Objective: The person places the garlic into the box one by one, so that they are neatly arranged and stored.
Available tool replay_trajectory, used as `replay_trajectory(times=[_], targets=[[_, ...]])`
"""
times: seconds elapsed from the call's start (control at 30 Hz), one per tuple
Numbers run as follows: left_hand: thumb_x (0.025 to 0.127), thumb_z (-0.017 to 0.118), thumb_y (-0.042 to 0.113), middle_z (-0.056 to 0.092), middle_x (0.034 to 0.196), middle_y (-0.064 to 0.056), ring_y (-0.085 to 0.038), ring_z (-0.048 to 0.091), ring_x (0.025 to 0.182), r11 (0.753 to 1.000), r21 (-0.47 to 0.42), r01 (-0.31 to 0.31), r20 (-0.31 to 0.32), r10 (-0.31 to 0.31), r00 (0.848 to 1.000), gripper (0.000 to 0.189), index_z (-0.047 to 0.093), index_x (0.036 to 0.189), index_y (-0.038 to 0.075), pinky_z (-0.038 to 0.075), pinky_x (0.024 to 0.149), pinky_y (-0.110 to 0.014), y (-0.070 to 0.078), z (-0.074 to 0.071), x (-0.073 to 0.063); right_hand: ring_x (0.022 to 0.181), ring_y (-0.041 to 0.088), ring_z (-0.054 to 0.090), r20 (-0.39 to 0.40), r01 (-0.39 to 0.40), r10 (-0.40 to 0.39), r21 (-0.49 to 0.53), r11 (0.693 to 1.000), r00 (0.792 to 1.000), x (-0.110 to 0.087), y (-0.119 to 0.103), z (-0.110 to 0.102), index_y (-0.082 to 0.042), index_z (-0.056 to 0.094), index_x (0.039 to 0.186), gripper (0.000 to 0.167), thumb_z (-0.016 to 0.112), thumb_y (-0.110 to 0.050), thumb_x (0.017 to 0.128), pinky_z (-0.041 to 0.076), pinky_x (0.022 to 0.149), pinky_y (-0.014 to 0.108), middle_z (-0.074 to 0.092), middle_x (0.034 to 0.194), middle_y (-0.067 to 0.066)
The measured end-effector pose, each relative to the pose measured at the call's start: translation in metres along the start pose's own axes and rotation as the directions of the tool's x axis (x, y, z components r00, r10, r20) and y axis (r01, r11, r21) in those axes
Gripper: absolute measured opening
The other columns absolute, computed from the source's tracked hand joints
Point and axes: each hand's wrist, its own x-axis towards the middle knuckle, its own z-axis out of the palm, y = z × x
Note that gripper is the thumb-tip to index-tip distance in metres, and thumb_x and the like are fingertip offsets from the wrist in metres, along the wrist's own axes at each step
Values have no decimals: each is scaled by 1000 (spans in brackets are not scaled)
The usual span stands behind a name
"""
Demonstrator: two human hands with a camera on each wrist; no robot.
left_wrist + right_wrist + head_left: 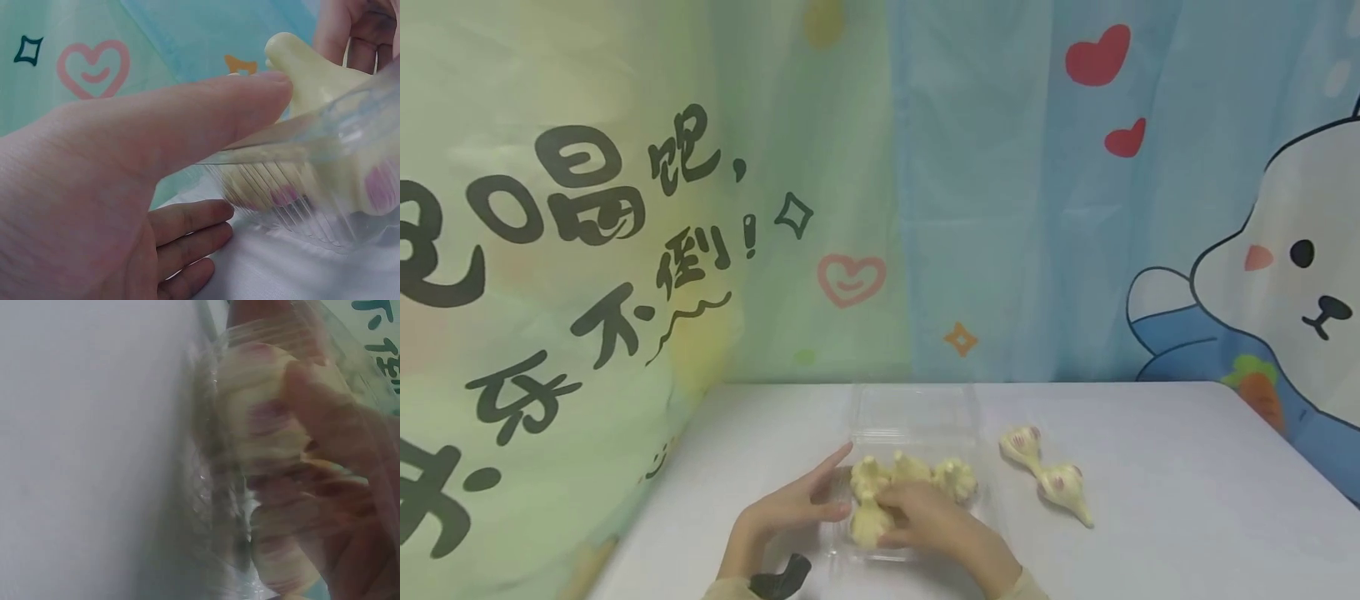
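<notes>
In the head view my right hand (936, 517) reaches into a transparent plastic box (891, 557). Its thumb and fingers hold a pale garlic bulb (868, 527) in the front left part. Through the plastic, the right wrist view shows purple streaks on this garlic bulb (256, 406). Behind it, several more garlic bulbs (955, 480) line the back of the box. My left hand (790, 507) is at the box's left side. In the left wrist view its straight thumb (219, 112) lies over the rim, and the other fingers (194, 222) extend low beside the outer wall.
The box's clear lid (916, 412) is folded back toward the curtain. Two loose garlic bulbs (1021, 445) (1064, 487) lie end to end on the white table (1180, 500), right of the box. A printed curtain (985, 183) rises behind the table and along its left side.
</notes>
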Motion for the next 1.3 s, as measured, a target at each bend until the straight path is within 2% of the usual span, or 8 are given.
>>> replay_trajectory(times=[0.07,0.17,0.4,0.63,0.87,1.17,1.3], targets=[[87,66,42,12,160,-11,-37,21,144,1000,-4,-3,10,3,1000,89,5,153,36,24,116,-54,-1,2,1,65,-2,42,13,4,-4,14,1000,1000,-2,2,0,-12,66,89,22,78,-25,76,43,61,14,57,77,-11],[87,66,43,11,160,-11,-37,18,145,1000,4,-8,22,8,1000,90,5,153,34,24,116,-54,0,3,4,65,-4,40,23,-1,1,24,1000,1000,-5,5,0,-13,65,89,22,78,-25,76,42,60,13,54,75,-13],[86,65,45,11,160,-12,-38,17,145,999,32,-32,20,32,999,90,6,153,32,22,115,-57,8,0,8,70,-2,51,-31,-34,35,42,999,999,-5,6,-5,-9,68,102,35,78,-29,75,51,70,17,66,84,-9],[85,65,48,13,160,-11,-38,22,144,998,55,-27,22,25,999,91,7,153,33,25,114,-56,10,0,10,69,1,53,-68,-42,43,21,999,997,-5,2,-6,-15,67,89,25,80,-28,72,50,67,17,62,73,-10],[85,65,48,14,159,-14,-39,24,143,998,57,-31,18,30,999,91,7,153,31,27,114,-55,8,0,7,83,9,67,-63,-67,70,37,997,996,-4,-2,-4,-10,70,105,39,80,-29,72,55,73,20,72,92,-4],[88,66,41,14,159,-14,-39,23,143,998,40,-46,14,46,999,90,6,154,30,26,115,-55,4,0,0,82,5,67,-70,-89,91,27,996,993,0,-7,2,-12,71,101,36,81,-30,71,55,72,17,73,91,-6],[88,65,40,16,159,-15,-40,23,143,998,34,-55,16,55,998,90,5,154,28,25,114,-56,4,0,-2,84,6,68,-62,-93,95,44,995,994,1,-8,3,-10,71,105,40,80,-31,71,55,74,17,73,97,-3]])
